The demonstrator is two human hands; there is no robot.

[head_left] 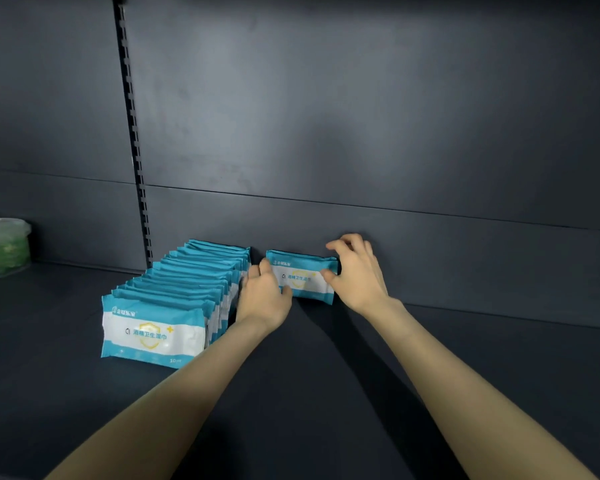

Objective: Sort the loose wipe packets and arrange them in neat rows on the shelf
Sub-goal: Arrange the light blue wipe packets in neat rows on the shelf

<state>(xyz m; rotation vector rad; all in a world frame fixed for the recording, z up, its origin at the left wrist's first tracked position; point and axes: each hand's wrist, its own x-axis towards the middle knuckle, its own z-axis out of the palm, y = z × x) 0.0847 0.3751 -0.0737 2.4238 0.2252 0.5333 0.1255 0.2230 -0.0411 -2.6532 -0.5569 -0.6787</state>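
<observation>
Blue packet [302, 277]: upright at shelf [326, 393] back edge, starts second row.
Left hand [264, 296]: grips left end.
Right hand [355, 277]: grips right end.
Next: square it beside full row [181, 299].

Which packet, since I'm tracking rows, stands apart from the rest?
The lone packet by the back wall, between left hand and right hand; others fill the row.

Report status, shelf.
Left hand and right hand grip single packet, upright at back wall. Packet row just left. Green tub far left, apart.
</observation>
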